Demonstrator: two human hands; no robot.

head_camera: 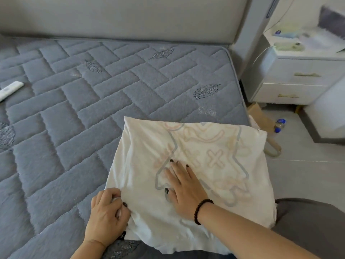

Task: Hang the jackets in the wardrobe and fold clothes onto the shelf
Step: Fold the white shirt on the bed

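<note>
Head view: white shirt (196, 165) lies on the near right corner of the bed (93, 100), faint print showing through, its lower edge cut off. Left hand (107, 214) pinches the shirt's left edge, fingers curled. Right hand (184, 186) lies flat, fingers spread, pressing the cloth. Nightstand (298, 79) top holds blurred items. Bottle (280, 125) on floor; remote (9, 89) at far left.

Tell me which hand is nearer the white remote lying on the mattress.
Left. The left hand grips the white garment's left edge, on the side toward the remote. The right hand lies flat on the garment's middle, farther away.
</note>
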